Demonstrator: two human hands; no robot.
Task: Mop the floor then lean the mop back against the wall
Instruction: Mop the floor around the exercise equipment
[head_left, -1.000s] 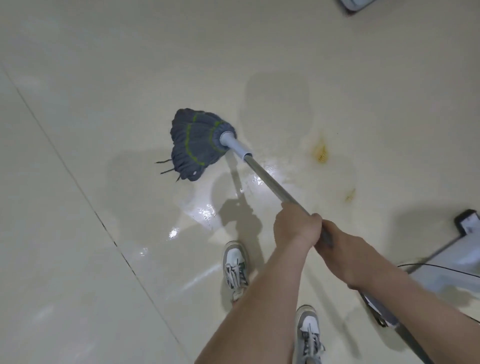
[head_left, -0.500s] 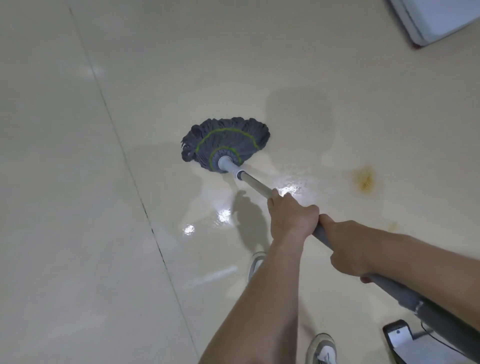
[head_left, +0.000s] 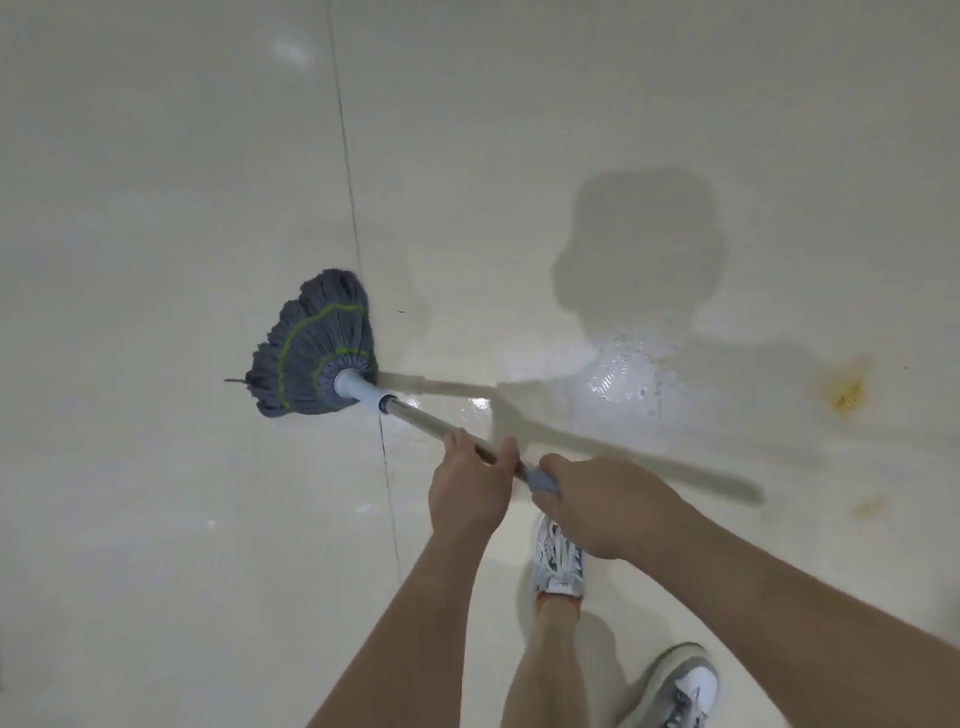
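Mop, grasped in 2 hands, rests on wet, yellow-stained cream floor.

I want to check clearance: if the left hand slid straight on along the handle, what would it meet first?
Probably the pale plastic collar just behind the grey mop head; the bare handle between the left hand and it looks free.

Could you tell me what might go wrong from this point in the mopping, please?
1. The wet glossy patch lies ahead of the white-and-grey sneaker; a step there could slip.
2. The grey string mop head sits far left of the yellow-brown stain, which may get missed.
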